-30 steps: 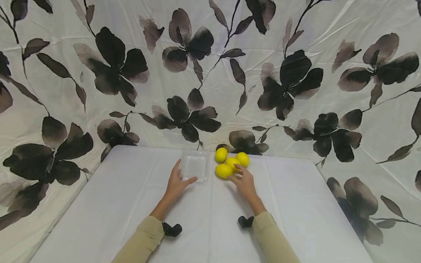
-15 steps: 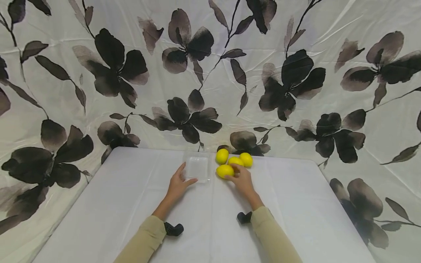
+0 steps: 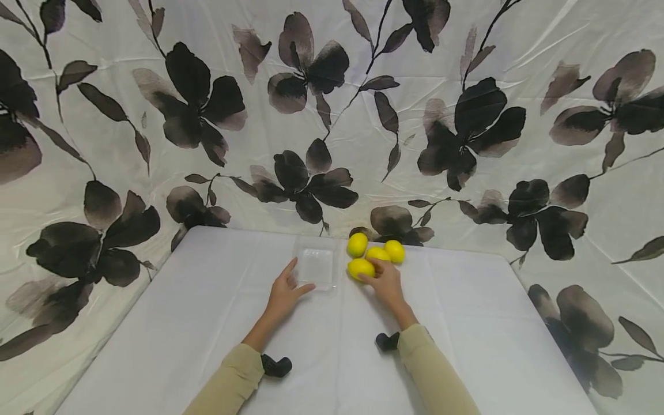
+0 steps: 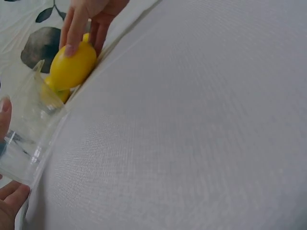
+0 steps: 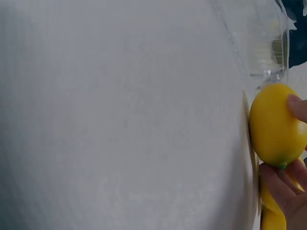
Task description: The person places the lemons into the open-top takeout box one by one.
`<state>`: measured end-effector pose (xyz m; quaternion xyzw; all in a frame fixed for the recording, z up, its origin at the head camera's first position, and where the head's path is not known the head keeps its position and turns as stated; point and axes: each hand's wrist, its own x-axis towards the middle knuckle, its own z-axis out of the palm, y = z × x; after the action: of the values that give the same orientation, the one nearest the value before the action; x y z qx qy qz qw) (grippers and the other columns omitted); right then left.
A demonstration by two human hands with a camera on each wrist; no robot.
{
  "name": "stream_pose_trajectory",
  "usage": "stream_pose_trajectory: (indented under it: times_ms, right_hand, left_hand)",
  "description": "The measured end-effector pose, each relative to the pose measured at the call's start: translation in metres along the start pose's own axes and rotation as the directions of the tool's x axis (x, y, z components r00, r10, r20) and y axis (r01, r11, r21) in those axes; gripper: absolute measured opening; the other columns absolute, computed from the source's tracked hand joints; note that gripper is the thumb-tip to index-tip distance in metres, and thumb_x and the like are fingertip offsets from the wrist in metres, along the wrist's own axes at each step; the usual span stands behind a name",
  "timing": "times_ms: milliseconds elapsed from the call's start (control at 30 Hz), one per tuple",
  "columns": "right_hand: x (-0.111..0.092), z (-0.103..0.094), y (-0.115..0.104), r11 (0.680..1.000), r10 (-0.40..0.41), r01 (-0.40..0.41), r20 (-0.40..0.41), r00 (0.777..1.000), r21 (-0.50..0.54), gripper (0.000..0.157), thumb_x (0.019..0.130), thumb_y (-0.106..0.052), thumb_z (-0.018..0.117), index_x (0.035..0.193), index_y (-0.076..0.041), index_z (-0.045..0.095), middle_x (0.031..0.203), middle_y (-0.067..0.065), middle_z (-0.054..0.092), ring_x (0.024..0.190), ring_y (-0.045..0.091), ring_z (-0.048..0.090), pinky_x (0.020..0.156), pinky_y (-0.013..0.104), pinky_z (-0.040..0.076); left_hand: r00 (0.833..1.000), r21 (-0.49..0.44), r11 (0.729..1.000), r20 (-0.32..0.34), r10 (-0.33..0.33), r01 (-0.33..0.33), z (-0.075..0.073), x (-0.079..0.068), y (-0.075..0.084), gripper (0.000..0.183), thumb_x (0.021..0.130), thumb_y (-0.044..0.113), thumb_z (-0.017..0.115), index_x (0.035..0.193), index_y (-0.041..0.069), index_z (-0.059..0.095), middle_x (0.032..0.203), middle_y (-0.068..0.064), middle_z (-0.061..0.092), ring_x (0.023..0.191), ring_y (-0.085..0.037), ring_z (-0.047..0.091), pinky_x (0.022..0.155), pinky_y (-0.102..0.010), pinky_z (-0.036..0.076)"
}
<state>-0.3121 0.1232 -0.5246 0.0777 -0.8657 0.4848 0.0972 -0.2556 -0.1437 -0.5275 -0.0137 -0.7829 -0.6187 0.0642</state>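
In the head view my right hand point(image 3: 388, 283) pinches the front yellow lemon point(image 3: 361, 269), with fingertips on opposite sides of it. The right wrist view shows that lemon point(image 5: 276, 124) up close, its green-tipped end toward the hand. Several lemons make up the group; another lemon point(image 3: 357, 245) sits behind, and one more lemon point(image 3: 395, 251) is at the right. To their left stands a clear plastic container point(image 3: 317, 268). My left hand point(image 3: 282, 293) rests at its near left corner, thumb along the front and fingers spread at the left side. Nothing is visible inside the container.
A white cloth covers the table point(image 3: 207, 323), whose far edge lies just behind the container and lemons. Behind it hangs a floral curtain point(image 3: 332, 115). A black wrist device point(image 3: 277, 366) is on the left wrist, and a similar device point(image 3: 386, 342) on the right.
My right hand has closed in on the front lemon and now pinches it. My left hand stays by the container. The whole head view has shifted slightly.
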Motion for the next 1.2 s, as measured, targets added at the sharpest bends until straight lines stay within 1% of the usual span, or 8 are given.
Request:
stream_pose_trajectory:
  times_ms: [100, 200, 367, 500, 767, 900, 1100, 1200]
  right_hand:
    - [-0.002, -0.001, -0.004, 0.999, 0.016, -0.017, 0.009, 1.000, 0.036, 0.051, 0.075, -0.025, 0.080, 0.119, -0.005, 0.063, 0.116, 0.009, 0.064, 0.105, 0.023, 0.061, 0.088, 0.036, 0.054]
    - [-0.003, -0.003, -0.010, 0.998, 0.026, -0.026, 0.002, 1.000, 0.059, 0.050, 0.075, -0.026, 0.079, 0.118, -0.006, 0.063, 0.116, 0.009, 0.063, 0.105, 0.023, 0.061, 0.088, 0.035, 0.054]
    - [-0.001, -0.009, -0.025, 0.996, -0.017, 0.019, -0.028, 0.999, 0.092, 0.051, 0.076, -0.024, 0.079, 0.119, -0.003, 0.062, 0.119, 0.011, 0.061, 0.104, 0.027, 0.061, 0.089, 0.036, 0.054]
    - [0.001, -0.011, -0.039, 0.990, -0.045, 0.047, -0.020, 0.999, 0.130, 0.052, 0.075, -0.024, 0.079, 0.119, -0.004, 0.062, 0.119, 0.011, 0.061, 0.104, 0.029, 0.061, 0.089, 0.038, 0.053]
    - [-0.002, 0.006, -0.059, 0.985, -0.123, 0.116, 0.049, 0.991, 0.126, 0.048, 0.074, -0.030, 0.080, 0.116, -0.011, 0.066, 0.111, 0.008, 0.060, 0.101, 0.027, 0.062, 0.085, 0.036, 0.055]
    - [-0.004, 0.020, -0.063, 0.982, -0.176, 0.164, 0.124, 0.977, 0.096, 0.047, 0.075, -0.030, 0.079, 0.116, -0.012, 0.066, 0.113, 0.006, 0.062, 0.100, 0.023, 0.062, 0.085, 0.034, 0.055]
    - [-0.007, 0.037, -0.070, 0.959, -0.282, 0.281, 0.206, 0.937, 0.036, 0.044, 0.075, -0.025, 0.079, 0.113, -0.006, 0.066, 0.110, 0.008, 0.065, 0.100, 0.024, 0.061, 0.085, 0.036, 0.056]
    - [-0.010, 0.043, -0.074, 0.956, -0.289, 0.293, 0.235, 0.928, 0.022, 0.044, 0.076, -0.025, 0.079, 0.114, -0.006, 0.066, 0.110, 0.009, 0.064, 0.099, 0.024, 0.062, 0.084, 0.036, 0.056]
  left_hand:
    - [1.000, 0.002, 1.000, -0.008, 0.000, 0.000, 0.002, -0.002, 0.001, 0.091, 0.074, 0.021, 0.080, 0.147, 0.008, 0.028, 0.152, -0.017, 0.023, 0.135, -0.038, 0.028, 0.106, -0.041, 0.037]
    - [1.000, 0.012, 1.000, -0.017, -0.001, 0.001, 0.004, -0.001, -0.011, 0.093, 0.072, 0.028, 0.081, 0.147, 0.013, 0.028, 0.152, -0.015, 0.024, 0.134, -0.037, 0.030, 0.106, -0.040, 0.037]
    - [1.000, 0.008, 1.000, -0.008, 0.005, -0.005, 0.005, -0.007, -0.011, 0.093, 0.072, 0.030, 0.080, 0.147, 0.013, 0.028, 0.151, -0.017, 0.023, 0.133, -0.040, 0.031, 0.107, -0.043, 0.036]
    - [1.000, -0.008, 1.000, -0.013, 0.021, -0.021, 0.008, -0.009, -0.012, 0.093, 0.071, 0.030, 0.081, 0.147, 0.012, 0.030, 0.151, -0.015, 0.025, 0.133, -0.039, 0.032, 0.106, -0.043, 0.037]
    - [0.999, 0.018, 0.999, -0.024, 0.037, -0.037, 0.014, -0.014, -0.012, 0.093, 0.070, 0.030, 0.082, 0.146, 0.014, 0.031, 0.151, -0.011, 0.029, 0.132, -0.036, 0.036, 0.103, -0.041, 0.041]
    - [0.999, 0.013, 0.999, -0.027, 0.039, -0.039, 0.016, -0.016, -0.012, 0.091, 0.070, 0.028, 0.082, 0.146, 0.014, 0.033, 0.150, -0.011, 0.031, 0.131, -0.035, 0.038, 0.102, -0.042, 0.042]
    - [0.998, 0.032, 0.998, -0.030, 0.060, -0.059, 0.018, -0.018, -0.013, 0.089, 0.072, 0.032, 0.080, 0.146, 0.013, 0.033, 0.149, -0.010, 0.033, 0.130, -0.033, 0.040, 0.100, -0.042, 0.045]
    - [0.997, 0.047, 0.997, -0.042, 0.058, -0.056, 0.018, -0.018, -0.013, 0.091, 0.070, 0.037, 0.080, 0.145, 0.015, 0.034, 0.149, -0.007, 0.034, 0.130, -0.031, 0.040, 0.099, -0.042, 0.046]
